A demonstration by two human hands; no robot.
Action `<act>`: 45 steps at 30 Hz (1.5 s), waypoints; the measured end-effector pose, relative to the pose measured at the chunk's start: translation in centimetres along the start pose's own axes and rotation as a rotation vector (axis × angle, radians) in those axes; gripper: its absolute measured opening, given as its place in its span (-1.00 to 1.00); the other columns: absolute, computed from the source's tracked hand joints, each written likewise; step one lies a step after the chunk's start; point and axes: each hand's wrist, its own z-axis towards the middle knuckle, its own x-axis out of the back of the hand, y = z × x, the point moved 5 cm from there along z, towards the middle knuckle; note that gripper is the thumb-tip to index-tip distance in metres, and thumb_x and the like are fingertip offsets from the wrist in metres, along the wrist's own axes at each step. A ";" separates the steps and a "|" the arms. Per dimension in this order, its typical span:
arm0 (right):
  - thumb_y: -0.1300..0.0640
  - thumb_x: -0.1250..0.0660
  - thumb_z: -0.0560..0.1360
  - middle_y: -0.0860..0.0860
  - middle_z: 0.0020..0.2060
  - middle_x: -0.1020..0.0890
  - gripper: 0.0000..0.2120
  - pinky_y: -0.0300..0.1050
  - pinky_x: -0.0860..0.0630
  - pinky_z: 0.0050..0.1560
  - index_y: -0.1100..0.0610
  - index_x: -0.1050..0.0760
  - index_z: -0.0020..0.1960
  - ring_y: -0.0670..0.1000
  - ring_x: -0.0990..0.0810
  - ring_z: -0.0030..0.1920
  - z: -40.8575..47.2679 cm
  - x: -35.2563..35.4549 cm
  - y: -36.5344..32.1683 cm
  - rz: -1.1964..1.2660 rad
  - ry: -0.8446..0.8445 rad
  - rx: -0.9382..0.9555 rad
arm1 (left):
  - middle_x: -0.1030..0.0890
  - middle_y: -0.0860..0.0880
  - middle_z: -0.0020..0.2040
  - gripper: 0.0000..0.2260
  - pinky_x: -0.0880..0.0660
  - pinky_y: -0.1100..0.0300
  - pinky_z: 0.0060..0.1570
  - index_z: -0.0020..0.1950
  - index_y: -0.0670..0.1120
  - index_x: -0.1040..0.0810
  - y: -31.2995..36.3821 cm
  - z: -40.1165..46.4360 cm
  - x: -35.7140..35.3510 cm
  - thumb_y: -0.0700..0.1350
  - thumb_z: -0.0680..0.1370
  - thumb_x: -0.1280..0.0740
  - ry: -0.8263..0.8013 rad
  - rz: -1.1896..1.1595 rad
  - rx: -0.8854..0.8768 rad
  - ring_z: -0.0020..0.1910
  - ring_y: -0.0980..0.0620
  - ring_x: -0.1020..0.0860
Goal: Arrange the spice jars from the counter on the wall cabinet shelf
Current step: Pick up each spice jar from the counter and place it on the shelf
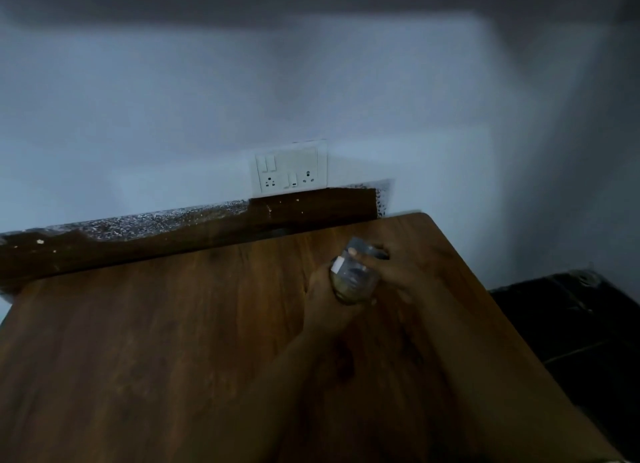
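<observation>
A: Head view is all we have, and it's dim and smeared. Your left hand (327,298) and right hand (391,272) meet on one jar (353,279) above the worktop (156,341), towards its far right corner.

B: Is the jar standing on the wood?

A: I can't tell. It tilts, cap end away from you, with your left fingers curled round its lower body and your right fingers (353,253) wrapped over the cap end. Both hands are closed on it; neither is spread wide.

B: How will it handle?

A: It looks like clear glass with a pale label and brownish spice inside, so judge it small, light, stiff and breakable. Smooth glass can slip, so take it round the body, below the cap, not by the cap alone, which might turn or come off.

B: Where does it go?

A: A dark band along the top edge may be the cabinet's underside; no shelf shows. You'd have to lift well up, so keep the jar upright and don't knock it on the cabinet's edge.

B: Anything else there?

A: A switch-and-socket plate (291,168) on the wall behind, a speckled ledge (156,220) along the worktop's back, and dark floor (571,324) to the right. I see no other jars.
</observation>
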 end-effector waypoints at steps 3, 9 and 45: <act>-0.45 -0.54 0.05 -0.05 -0.01 -0.69 -0.31 0.07 -0.62 0.07 -0.13 -0.57 0.06 0.01 -0.69 0.00 -0.3 0.3 -1.5 0.069 0.093 0.010 | -0.50 0.03 0.18 -0.15 -0.56 0.23 -0.05 0.48 0.01 -0.11 0.8 1.2 1.6 0.08 0.36 -0.55 -0.126 -0.258 0.128 0.08 0.08 -0.57; -0.25 -0.60 0.17 0.16 0.13 -0.64 -0.15 0.09 -0.65 -0.02 0.14 -0.46 0.31 0.13 -0.68 0.04 -1.0 -2.3 -4.9 0.379 -0.027 -0.057 | -0.45 -0.09 0.30 -0.23 -0.58 0.08 0.06 0.50 0.04 -0.17 2.0 2.9 3.0 -0.17 0.40 -0.51 -0.434 -0.437 0.230 0.20 -0.09 -0.53; -0.28 -0.16 0.55 0.24 0.25 -0.58 -0.37 0.20 -0.37 0.39 0.18 -0.47 0.38 0.25 -0.55 0.26 -3.8 -6.2 -11.4 0.905 -0.112 -0.027 | -0.55 0.07 0.12 -0.04 -0.55 0.40 -0.09 0.57 0.09 -0.16 7.0 2.8 9.2 -0.15 0.30 -0.62 -0.089 -0.301 -0.104 0.10 0.16 -0.58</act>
